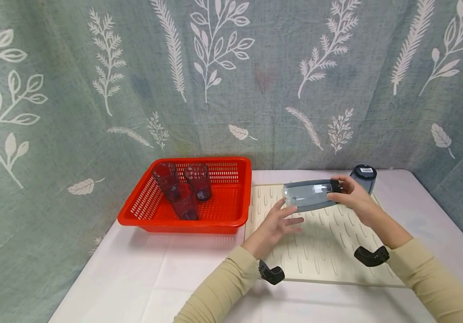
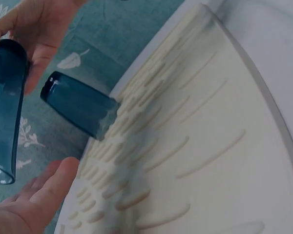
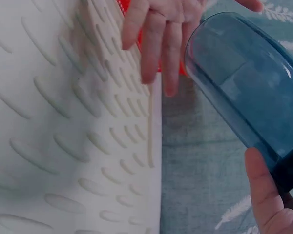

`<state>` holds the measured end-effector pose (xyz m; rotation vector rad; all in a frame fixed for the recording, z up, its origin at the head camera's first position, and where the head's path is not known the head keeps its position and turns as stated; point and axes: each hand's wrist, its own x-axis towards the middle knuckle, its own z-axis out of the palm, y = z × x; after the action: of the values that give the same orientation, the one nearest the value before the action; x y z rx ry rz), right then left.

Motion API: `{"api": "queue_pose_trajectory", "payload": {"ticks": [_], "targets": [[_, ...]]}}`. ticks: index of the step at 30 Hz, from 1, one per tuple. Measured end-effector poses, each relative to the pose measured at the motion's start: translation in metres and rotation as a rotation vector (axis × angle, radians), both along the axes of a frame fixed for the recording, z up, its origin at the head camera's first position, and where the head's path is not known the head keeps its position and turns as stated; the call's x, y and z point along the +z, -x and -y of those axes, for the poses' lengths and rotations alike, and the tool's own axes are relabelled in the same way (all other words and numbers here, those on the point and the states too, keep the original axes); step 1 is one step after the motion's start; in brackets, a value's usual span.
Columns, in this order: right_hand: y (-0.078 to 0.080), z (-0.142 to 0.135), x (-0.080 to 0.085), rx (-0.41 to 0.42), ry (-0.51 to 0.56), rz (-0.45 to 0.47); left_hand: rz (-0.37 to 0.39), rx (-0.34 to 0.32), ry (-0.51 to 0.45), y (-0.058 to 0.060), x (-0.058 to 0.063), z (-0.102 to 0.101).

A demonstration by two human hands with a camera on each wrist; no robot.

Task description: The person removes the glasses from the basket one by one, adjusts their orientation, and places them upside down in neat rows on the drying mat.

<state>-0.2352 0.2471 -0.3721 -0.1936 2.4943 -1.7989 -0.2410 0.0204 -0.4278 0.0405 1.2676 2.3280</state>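
A clear blue-grey drinking glass (image 1: 309,195) is held on its side above the cream ridged mat (image 1: 316,251). My right hand (image 1: 354,199) grips it by its dark base end. The rim end points left, toward my left hand (image 1: 275,224), whose fingers are spread and extended just below the rim. In the right wrist view, the left hand's fingers (image 3: 158,44) hang straight beside the glass (image 3: 249,78); whether they touch it I cannot tell. A second glass (image 2: 80,105) stands upside down on the mat's far right part, a white label on its base.
A red plastic basket (image 1: 211,226) sits on the white-covered table (image 1: 134,278) to the left of the mat. Inside it are three glasses (image 1: 184,204), tinted red by the basket. A grey-green curtain (image 1: 255,89) with white leaf prints hangs behind the table.
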Motion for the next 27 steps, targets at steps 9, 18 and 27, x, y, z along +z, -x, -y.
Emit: {"api": "queue_pose_trajectory", "payload": {"ticks": [9, 18, 27], "targets": [[0.005, -0.004, 0.018, 0.009, -0.098, 0.004, -0.036, -0.06, 0.19, 0.0, -0.002, 0.01], [0.015, -0.008, 0.031, 0.01, -0.186, 0.028, -0.098, -0.088, 0.475, -0.002, 0.01, 0.02], [0.023, -0.009, 0.044, 0.023, -0.277, 0.028, -0.212, 0.02, 0.678, -0.005, 0.024, 0.027]]}}
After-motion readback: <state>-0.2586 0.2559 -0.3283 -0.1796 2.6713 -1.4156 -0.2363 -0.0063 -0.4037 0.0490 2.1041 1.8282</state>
